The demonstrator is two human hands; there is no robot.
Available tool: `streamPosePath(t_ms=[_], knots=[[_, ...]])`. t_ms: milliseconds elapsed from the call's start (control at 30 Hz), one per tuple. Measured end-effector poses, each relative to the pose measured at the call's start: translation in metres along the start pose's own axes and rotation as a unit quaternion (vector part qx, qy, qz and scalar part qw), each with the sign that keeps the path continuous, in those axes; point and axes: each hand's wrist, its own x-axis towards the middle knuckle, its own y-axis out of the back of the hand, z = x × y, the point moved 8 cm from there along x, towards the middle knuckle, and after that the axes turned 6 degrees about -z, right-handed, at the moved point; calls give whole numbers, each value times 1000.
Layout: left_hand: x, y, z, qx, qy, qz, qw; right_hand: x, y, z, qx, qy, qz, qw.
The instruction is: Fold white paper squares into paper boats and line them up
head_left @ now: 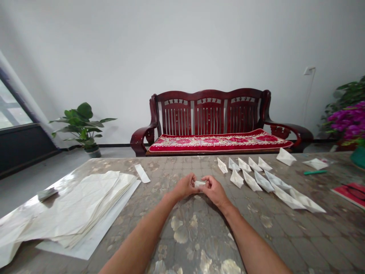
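Note:
A small piece of folded white paper (pixel 200 183) is held between both hands over the middle of the table. My left hand (pixel 186 185) pinches its left end, fingers curled. At its right end my right hand (pixel 212 188) grips it the same way. The fingers hide much of the paper, so its exact shape cannot be made out. To the right of my hands, several folded paper boats (pixel 236 179) stand in rows. A larger folded paper boat (pixel 285 157) sits farther back on the right.
A stack of white paper sheets (pixel 76 205) covers the table's left side, with a paper strip (pixel 142 173) behind. At right lie a green pen (pixel 315 172), a red book (pixel 349 195) with glasses, and a flowerpot (pixel 358 155). A wooden bench (pixel 209 118) stands beyond the patterned table (pixel 137 236).

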Motion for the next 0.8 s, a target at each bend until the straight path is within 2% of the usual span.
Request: streamPosePath(t_ms=[100, 200, 333, 467, 567, 667, 800], knots=[[-5, 2, -6, -58, 6, 70, 996, -1, -2, -1, 1, 15, 7, 1000], [-8, 0, -10, -96, 7, 106, 990, -1, -4, 0, -7, 8, 6, 1000], [-11, -4, -8, -238, 1, 102, 966, 0, -2, -1, -23, 3, 6, 1000], [-14, -7, 1, -282, -6, 86, 956, 1, -6, 0, 35, 6, -17, 999], [-13, -11, 5, -270, -17, 65, 961, 0, -5, -2, 59, 19, -4, 998], [-12, -12, 4, -211, -17, 69, 975, -3, 0, -8, 7, 28, 28, 999], [-26, 3, 11, -42, -54, 172, 983, -12, 6, -29, -146, 68, 59, 985]])
